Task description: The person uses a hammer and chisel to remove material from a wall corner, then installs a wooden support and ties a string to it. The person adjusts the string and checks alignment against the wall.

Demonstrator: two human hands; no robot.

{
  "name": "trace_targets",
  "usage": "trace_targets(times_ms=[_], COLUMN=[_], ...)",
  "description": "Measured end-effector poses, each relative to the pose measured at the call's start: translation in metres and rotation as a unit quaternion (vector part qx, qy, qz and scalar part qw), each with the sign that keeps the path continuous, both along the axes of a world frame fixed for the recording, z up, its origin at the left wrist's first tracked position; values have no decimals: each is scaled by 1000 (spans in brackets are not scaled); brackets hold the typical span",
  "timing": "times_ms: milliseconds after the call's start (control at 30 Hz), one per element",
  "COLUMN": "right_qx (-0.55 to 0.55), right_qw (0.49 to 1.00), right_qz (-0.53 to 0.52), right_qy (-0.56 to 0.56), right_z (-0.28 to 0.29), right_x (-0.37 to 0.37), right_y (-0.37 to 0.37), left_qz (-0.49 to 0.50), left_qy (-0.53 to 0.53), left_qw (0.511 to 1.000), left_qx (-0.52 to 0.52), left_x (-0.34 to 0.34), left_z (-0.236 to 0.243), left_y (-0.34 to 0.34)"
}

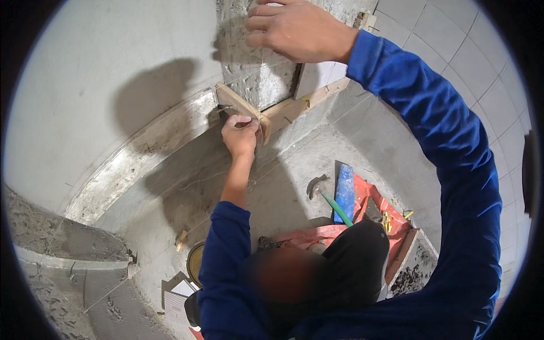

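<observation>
- Blue sleeves [447, 130], two, cover the arms; two bare hands show.
- Left hand [241, 136]: thumb and fingers pinched together at the nearer end of one short wooden strip [238, 101]; what lies between the fingertips is too small to tell.
- The strip slants just beyond the left hand, meeting the end of one long wooden board [306, 105] that runs off to that hand's right.
- Right hand [289, 28]: well apart, beyond and right of the left, fingers half curled before one rough concrete column [241, 51]; whether it holds or touches anything, I cannot tell.
- Right of the left hand, nearer the body: one claw hammer [320, 190] with a green handle, one blue slab-shaped object [344, 192], one crumpled red sheet [401, 224].
- Left of the left hand, nearer the body: one wood offcut [181, 241], one round gold-coloured tin [194, 263], partly hidden.
</observation>
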State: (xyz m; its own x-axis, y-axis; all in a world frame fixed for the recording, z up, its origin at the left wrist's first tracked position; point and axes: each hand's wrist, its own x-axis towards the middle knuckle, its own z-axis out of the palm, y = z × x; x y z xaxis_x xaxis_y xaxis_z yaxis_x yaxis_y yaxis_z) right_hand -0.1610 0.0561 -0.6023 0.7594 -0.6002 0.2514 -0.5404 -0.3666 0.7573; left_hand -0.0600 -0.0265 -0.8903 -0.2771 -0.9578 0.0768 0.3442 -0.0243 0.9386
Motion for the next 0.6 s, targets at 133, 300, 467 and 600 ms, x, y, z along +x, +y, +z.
trace_targets(times_ms=[133, 300, 467, 600], right_qx=[35, 68, 80, 95], right_qw=[994, 991, 989, 988], right_qz=[-46, -96, -106, -120], right_qy=[87, 66, 66, 28], right_z=[-1, -7, -13, -21], right_x=[-1, -6, -7, -10], right_y=[-15, -25, -22, -16], left_qz=[14, 32, 48, 63], left_qy=[-15, 27, -13, -36], left_qw=[999, 989, 980, 973], left_qx=[-51, -140, -193, -221], left_x=[-1, -1, 2, 4], left_z=[-8, -17, -15, -8], left_y=[-2, 0, 4, 10])
